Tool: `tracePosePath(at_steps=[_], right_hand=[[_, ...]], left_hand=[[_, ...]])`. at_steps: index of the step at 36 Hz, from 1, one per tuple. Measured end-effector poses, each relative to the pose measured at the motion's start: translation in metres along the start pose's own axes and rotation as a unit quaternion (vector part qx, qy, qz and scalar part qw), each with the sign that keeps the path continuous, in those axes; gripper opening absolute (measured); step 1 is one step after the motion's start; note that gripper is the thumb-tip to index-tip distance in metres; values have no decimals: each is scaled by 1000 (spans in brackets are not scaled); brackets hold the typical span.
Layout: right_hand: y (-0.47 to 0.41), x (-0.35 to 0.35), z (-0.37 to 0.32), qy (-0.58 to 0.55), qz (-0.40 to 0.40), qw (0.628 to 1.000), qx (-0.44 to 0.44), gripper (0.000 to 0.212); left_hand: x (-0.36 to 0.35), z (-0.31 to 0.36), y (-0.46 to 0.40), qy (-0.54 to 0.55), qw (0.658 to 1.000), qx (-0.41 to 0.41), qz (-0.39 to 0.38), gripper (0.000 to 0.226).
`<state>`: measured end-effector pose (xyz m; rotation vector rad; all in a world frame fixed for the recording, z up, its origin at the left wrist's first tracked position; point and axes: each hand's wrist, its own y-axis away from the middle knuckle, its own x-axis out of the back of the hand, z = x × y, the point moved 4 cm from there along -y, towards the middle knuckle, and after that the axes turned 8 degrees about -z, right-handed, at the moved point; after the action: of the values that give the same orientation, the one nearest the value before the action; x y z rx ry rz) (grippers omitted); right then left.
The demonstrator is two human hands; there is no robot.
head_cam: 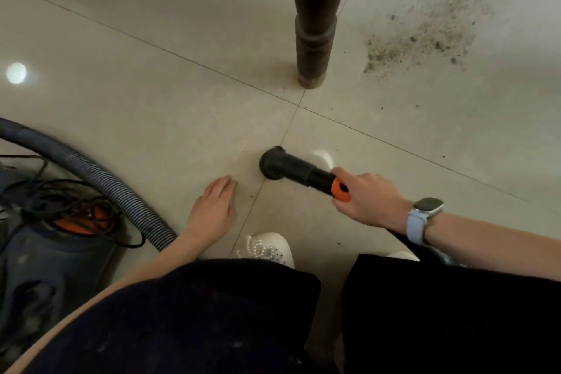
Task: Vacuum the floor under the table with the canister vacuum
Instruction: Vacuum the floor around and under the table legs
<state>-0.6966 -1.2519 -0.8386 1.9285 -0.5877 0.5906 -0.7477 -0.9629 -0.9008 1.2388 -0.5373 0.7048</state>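
The canister is standing at the near left, its hose arcing behind. The left hand is being rested flat, fingers straight, on the floor. The wand is being gripped by the right hand, nozzle touching the tile. The nozzle should be swept slowly past the leg toward the dirt beyond, still uncollected.

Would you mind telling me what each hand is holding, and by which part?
The right hand grips the vacuum nozzle by its orange collar; the left hand holds nothing.
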Motion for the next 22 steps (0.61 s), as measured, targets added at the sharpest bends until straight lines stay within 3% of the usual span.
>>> tracePosePath(at_steps=[5,14,22], right_hand=[[-3,-30,-40,47,-109,987,108,40],[-23,9,-28,19,-26,999,35,40],[-9,-31,-62,58,-117,984,123,35]], left_hand=[[6,-12,3,-14,997,64,-31,62],[-6,-27,8,-20,987,113,-113,69],[-3,-29,4,14,991,106,-76,67]])
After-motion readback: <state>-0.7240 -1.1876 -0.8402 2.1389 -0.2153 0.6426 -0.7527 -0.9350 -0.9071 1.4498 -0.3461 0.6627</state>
